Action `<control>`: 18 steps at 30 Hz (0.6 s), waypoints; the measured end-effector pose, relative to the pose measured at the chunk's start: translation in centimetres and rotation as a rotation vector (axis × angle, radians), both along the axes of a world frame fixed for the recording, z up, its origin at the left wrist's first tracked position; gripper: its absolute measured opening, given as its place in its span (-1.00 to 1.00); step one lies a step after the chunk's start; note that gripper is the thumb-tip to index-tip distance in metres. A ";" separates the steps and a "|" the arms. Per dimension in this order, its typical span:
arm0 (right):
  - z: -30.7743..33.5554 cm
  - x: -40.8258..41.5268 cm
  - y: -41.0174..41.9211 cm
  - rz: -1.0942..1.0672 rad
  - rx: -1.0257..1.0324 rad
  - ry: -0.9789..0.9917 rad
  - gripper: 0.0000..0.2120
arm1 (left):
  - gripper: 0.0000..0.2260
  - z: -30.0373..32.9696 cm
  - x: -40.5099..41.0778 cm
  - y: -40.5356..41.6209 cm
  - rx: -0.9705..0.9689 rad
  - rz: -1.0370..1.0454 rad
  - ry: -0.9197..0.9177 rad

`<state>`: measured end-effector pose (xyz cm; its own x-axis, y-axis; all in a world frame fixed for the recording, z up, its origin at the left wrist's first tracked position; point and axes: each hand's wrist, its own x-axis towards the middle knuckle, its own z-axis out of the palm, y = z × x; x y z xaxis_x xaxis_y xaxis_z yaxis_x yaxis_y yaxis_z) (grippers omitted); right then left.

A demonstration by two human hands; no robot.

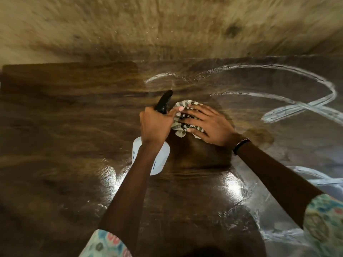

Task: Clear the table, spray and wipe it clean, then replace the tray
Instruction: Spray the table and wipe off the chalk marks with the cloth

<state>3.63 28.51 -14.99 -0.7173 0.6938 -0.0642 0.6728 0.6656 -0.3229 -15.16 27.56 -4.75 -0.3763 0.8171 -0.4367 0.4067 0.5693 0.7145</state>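
Patterned cloth [182, 118] lies bunched on the dark wooden table [74, 112], and our right hand [207, 125] presses down flat on it with the fingers spread and straight. Just beside it, touching at the thumb, our left hand [155, 127] curls round the neck of the spray bottle [151, 156], gripping the black trigger head [164, 102], whose nozzle points away from us over the tabletop. The bottle's white body hangs below the wrist, close above the wood; we cannot tell whether it touches the surface. A dark beaded bracelet [240, 148] circles our right wrist, and short floral sleeves [324, 225] show at both upper arms. Farther out, white looping streaks of wet foam [297, 106] curve across the right part of the table, well apart from the cloth, and glossy wet patches shine nearer to us. Beyond the table's far edge the floor [130, 25] shows tan and blurred.
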 end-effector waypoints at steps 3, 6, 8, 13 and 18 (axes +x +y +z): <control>-0.1 0.0 0.0 -0.009 -0.005 0.006 -0.59 | -0.69 -0.5 -0.5 0.5 0.027 -0.028 0.032; -0.1 0.0 0.1 0.001 0.008 0.007 -0.59 | -0.70 -0.9 -1.3 0.6 0.025 -0.008 0.056; -0.1 0.0 0.2 0.000 0.010 0.010 -0.58 | -0.67 -1.1 -1.9 0.6 0.019 0.029 0.066; 0.0 0.0 1.3 -0.018 0.010 0.009 -0.58 | -0.61 -0.9 -3.0 0.6 0.060 0.035 0.073; -0.1 0.0 3.2 -0.072 0.020 -0.021 -0.56 | -0.53 -1.0 -4.0 0.8 0.036 0.039 0.009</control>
